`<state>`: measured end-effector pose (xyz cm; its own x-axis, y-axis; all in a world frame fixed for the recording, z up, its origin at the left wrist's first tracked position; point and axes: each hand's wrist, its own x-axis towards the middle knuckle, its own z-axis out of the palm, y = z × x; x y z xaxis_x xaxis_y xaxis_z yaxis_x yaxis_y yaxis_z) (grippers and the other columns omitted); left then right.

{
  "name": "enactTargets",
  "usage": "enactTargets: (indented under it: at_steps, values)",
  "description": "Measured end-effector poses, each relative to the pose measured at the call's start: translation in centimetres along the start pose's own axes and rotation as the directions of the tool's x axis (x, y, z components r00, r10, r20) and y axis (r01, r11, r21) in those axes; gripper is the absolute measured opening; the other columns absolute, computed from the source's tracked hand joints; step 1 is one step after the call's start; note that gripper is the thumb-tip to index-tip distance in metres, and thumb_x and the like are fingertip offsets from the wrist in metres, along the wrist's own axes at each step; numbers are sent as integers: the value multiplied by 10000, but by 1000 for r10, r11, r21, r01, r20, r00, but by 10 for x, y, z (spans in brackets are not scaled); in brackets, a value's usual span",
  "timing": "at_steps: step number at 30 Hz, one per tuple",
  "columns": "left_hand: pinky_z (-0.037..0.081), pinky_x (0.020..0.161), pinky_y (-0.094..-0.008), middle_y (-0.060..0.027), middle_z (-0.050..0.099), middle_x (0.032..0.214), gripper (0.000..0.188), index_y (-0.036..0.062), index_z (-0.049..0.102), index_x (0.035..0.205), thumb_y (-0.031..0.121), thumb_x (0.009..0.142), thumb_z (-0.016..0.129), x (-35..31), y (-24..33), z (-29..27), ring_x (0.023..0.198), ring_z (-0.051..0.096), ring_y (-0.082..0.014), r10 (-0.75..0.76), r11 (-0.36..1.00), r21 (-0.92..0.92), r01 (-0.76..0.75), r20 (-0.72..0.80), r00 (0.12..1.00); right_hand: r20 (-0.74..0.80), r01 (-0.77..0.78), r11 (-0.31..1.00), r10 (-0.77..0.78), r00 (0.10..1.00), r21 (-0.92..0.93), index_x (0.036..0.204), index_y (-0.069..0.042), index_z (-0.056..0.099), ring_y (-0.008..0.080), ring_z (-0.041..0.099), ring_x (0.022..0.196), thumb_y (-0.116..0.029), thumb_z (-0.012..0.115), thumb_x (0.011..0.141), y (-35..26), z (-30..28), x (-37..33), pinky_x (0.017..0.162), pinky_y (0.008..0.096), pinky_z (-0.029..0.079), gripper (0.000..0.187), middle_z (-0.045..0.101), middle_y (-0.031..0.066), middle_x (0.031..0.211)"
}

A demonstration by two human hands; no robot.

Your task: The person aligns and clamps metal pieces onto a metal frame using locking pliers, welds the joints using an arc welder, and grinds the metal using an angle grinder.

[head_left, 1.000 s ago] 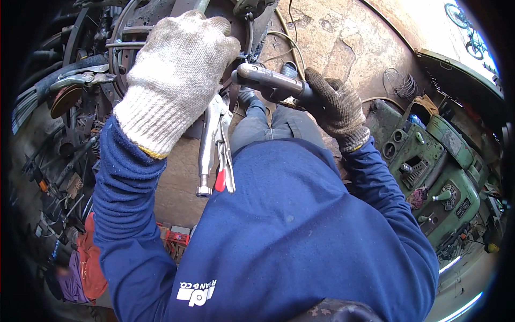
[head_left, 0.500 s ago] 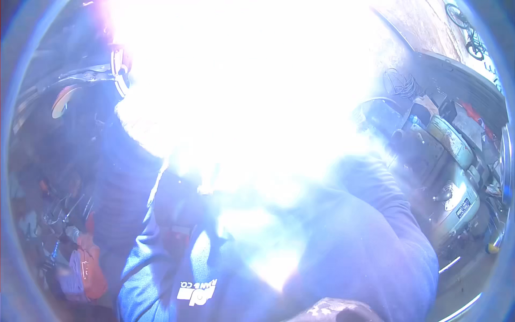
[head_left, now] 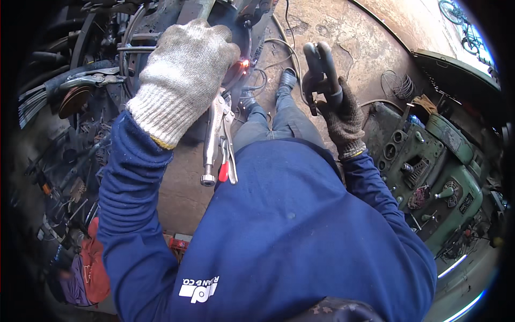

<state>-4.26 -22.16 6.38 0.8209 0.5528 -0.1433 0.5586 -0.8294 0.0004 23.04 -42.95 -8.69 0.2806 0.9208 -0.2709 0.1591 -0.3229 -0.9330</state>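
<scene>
My left hand (head_left: 185, 70), in a pale knitted glove, is closed over metalwork at the top left. A grey flat piece (head_left: 197, 9) shows just beyond its knuckles; what its fingers hold is hidden. Locking pliers (head_left: 213, 131) with a red lever hang just below that hand, their jaws out of sight. Beside the glove, a small orange spot (head_left: 245, 63) glows on the edge of a dark curved metal part (head_left: 236, 80). To the right, my right hand (head_left: 346, 118), in a darker, dirty glove, grips a dark tool (head_left: 323, 67) with two rounded, bent prongs, held clear of the metalwork.
Cables (head_left: 281, 40) run over the stained floor (head_left: 332, 32) near my boots. A green machine (head_left: 453, 198) with knobs stands at right, a wire coil (head_left: 398, 85) behind it. Clamps (head_left: 91, 79), a grinding disc (head_left: 74, 102) and loose tools crowd the left, above a red cloth bag (head_left: 95, 268).
The blinding white glare that covered the middle and hid both hands is gone. A small orange glow now shows on the metal, and both gloves, the pliers and the floor are visible.
</scene>
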Motion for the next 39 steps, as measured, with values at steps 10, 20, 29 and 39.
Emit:
enactTargets:
  at_steps: [10, 20, 29, 39]
  values:
    - [541, 850, -413, -90, 672, 967, 114, 88, 720, 877, 55, 791, 651, 2, 3, -2, 981, 656, -281, -44, 999, 8, 43, 47, 998, -121, 29, 996, -19, 992, 82, 1525, 3, 336, 207, 600, 1181, -42, 743, 895, -6, -9, -1, 982, 318, 512, 752, 588, 160, 1341]
    - [520, 832, -424, -70, 676, 962, 109, 126, 722, 874, 88, 807, 645, -4, -3, 2, 988, 653, -279, -15, 998, 62, 14, 13, 1000, -196, 116, 989, -95, 976, 97, 1507, 7, 371, 190, 594, 1176, -59, 756, 888, -20, -15, -5, 972, 309, 512, 732, 595, 145, 1327]
    - [475, 915, -454, -61, 689, 1062, 323, 173, 690, 1141, 214, 825, 737, -6, 1, -14, 1069, 633, -279, -83, 997, 14, 82, 73, 994, -241, 190, 970, -150, 959, 151, 1458, -15, 454, 152, 594, 1143, -69, 750, 902, -31, -36, 13, 964, 297, 484, 632, 623, 89, 1278]
    - [470, 994, -461, -78, 690, 1171, 467, 123, 694, 1197, 175, 741, 781, -29, -10, -46, 1129, 635, -295, -157, 987, -6, 161, -250, 955, -262, 313, 904, -239, 935, 291, 1350, -37, 547, 88, 610, 808, -72, 708, 939, -46, -100, 114, 690, 247, 512, 442, 680, 28, 990]
